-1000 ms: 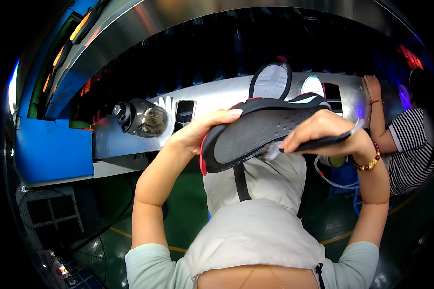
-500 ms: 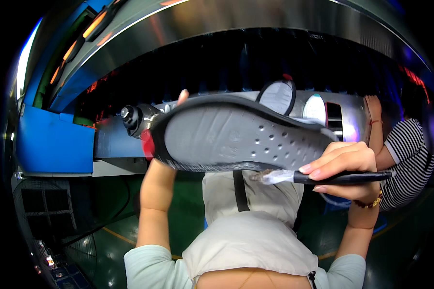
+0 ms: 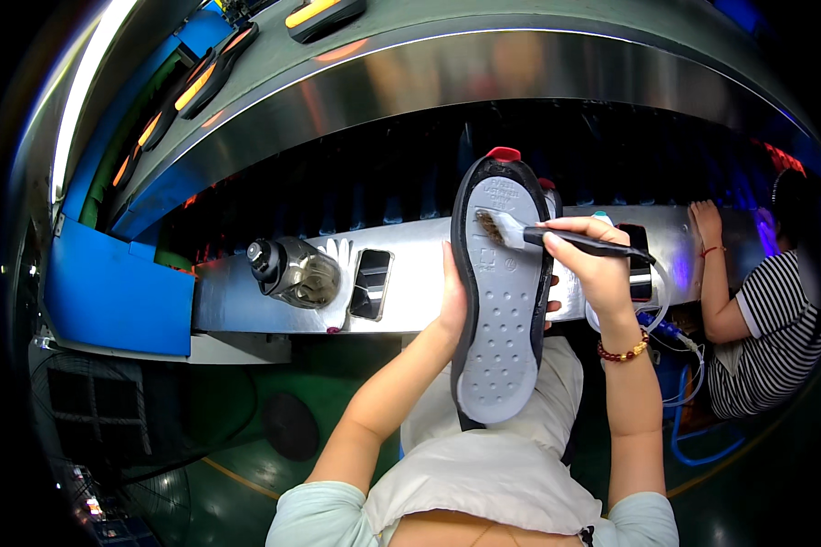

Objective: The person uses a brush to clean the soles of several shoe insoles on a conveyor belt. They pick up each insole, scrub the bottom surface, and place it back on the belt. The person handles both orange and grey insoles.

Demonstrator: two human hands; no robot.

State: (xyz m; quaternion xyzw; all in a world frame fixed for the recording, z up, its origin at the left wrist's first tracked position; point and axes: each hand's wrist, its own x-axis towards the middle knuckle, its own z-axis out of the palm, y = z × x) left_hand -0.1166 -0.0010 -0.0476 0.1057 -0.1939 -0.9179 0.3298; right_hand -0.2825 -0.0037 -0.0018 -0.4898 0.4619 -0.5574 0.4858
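Note:
Upright before me is a shoe sole (image 3: 499, 324) with a grey dimpled face, a black rim and a red tab at its far end. My left hand (image 3: 453, 292) grips it by the middle, thumb along the left edge, fingertips showing past the right edge. A brush (image 3: 556, 239) with a black handle is pinched in my right hand (image 3: 602, 273). Its dark bristles lie over the upper part of the grey face and appear to touch it. Partly hidden behind the sole is another red-tabbed one.
On the metal bench (image 3: 429, 239) are a bottle (image 3: 301, 273), a white glove (image 3: 339, 283), a phone (image 3: 371, 284) and a black-framed item (image 3: 639, 264). Clear tubing (image 3: 663, 287) hangs at right. A striped-shirted person (image 3: 771, 319) sits there. Soles (image 3: 201, 88) lie on the upper belt.
The sole has swung from lying sideways to upright, red tab now at the far end. The brush has moved from its lower edge up onto the grey face. My view has shifted.

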